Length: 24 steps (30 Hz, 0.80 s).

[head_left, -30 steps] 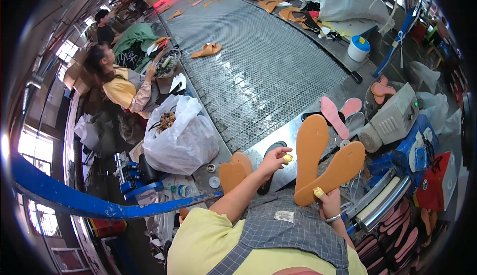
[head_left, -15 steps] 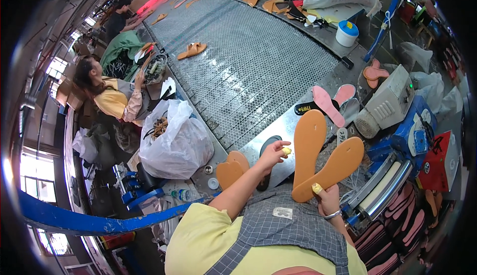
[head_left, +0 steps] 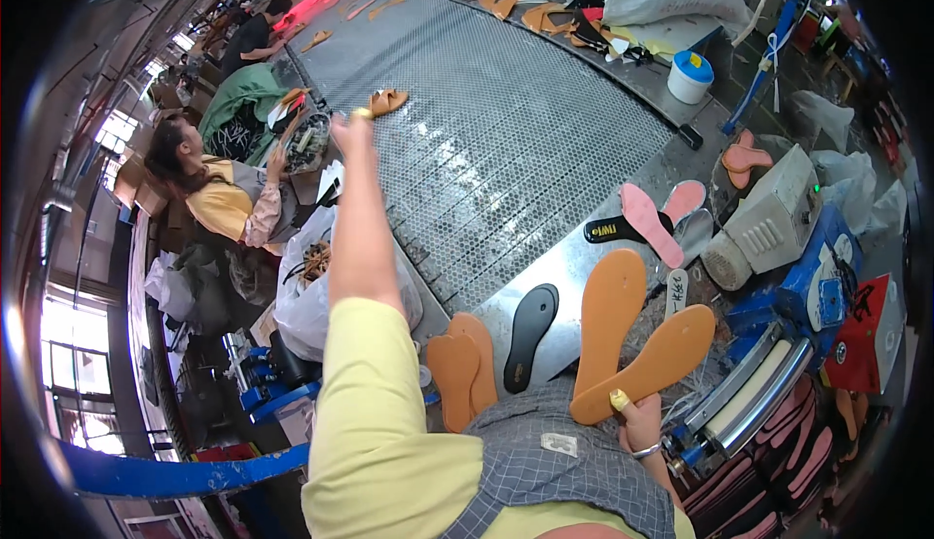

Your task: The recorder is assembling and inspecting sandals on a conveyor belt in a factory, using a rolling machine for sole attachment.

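My right hand (head_left: 639,420) is closed on the heel ends of two tan shoe soles (head_left: 654,359), fanned into a V, its yellow-wrapped thumb on top. Far out over the mesh conveyor belt (head_left: 506,130), my left hand (head_left: 354,132) is stretched to the left end of a tan crossed-strap sandal upper (head_left: 391,102). Motion smears its fingers, and whether they touch the upper I cannot tell. Before my apron lie a single black sole (head_left: 531,335) and, left of it, a pair of tan soles (head_left: 453,374), overlapping.
Pink and black insoles (head_left: 650,226) lie right of the belt's near end, beside a grey-and-blue roller machine (head_left: 769,218). A white plastic bag (head_left: 302,310) stands left, under my arm. Co-workers (head_left: 229,194) sit along the left side. A white tub (head_left: 690,77) stands at right.
My left arm has swung forward and left, from beside the black sole to the sandal upper on the belt. The black sole now shows fully. My right hand still holds the tan soles.
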Motion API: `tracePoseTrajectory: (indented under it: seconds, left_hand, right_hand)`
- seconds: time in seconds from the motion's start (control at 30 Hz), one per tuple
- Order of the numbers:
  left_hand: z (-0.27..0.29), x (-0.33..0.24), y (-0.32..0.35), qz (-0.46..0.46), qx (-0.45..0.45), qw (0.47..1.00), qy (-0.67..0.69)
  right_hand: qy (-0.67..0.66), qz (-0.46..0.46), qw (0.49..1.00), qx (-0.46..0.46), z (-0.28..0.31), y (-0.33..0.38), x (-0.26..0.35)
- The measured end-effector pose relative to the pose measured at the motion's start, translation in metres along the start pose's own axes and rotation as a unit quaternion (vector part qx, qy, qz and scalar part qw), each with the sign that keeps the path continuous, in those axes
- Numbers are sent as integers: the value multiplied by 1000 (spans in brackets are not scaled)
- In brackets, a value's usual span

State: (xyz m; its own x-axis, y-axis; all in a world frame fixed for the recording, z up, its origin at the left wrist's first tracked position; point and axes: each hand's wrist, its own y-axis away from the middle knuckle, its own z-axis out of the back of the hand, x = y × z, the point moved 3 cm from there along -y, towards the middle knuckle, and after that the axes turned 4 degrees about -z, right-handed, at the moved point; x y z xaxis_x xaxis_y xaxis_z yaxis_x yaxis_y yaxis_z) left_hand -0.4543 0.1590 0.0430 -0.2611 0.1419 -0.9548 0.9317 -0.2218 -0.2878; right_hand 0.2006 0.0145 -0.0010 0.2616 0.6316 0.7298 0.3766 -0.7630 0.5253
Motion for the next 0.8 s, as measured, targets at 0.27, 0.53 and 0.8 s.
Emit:
tracePoseTrajectory:
  seconds: [0.27, 0.53, 0.8]
  left_hand:
    - [-21, 63, 152, 175, 124, 977, 9]
    - [-8, 77, 376, 382, 299, 873, -57]
    - [28, 79, 402, 489, 249, 836, -30]
  right_hand:
    - [-19, -5, 999, -45, -2, -9, 4]
    - [-19, 5, 999, -35, -1, -7, 10]
    - [-13, -7, 1000, -23, 3, -8, 8]
